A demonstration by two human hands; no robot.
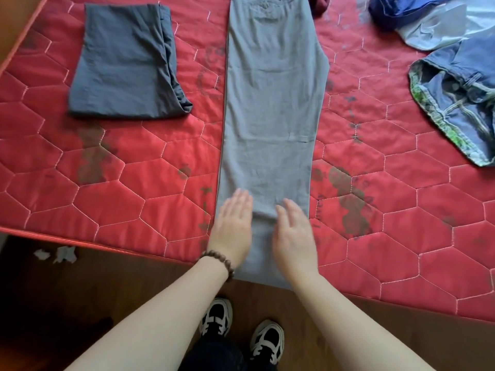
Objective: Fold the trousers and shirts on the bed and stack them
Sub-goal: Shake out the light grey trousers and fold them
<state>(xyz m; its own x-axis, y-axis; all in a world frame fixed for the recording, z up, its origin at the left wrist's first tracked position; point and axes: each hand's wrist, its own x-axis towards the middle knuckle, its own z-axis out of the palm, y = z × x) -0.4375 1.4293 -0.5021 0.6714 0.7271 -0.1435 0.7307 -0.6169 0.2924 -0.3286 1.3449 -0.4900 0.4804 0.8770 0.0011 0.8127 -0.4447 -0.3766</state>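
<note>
Light grey trousers [270,108] lie lengthwise down the middle of the red quilted mattress [120,188], one leg laid over the other, their hems hanging just over the near edge. My left hand [233,228], a bead bracelet on its wrist, lies flat with straight fingers on the left side of the lower legs. My right hand [294,236] lies flat beside it on the right side. A folded dark grey garment [126,62] sits at the far left of the bed.
Blue jeans [460,103] with a green-patterned lining lie crumpled at the right edge. A pale blue garment [442,25], a dark blue one [396,9] and a maroon one [321,4] lie at the far right. Brown wooden floor [107,290] and scraps of paper [56,254] are below.
</note>
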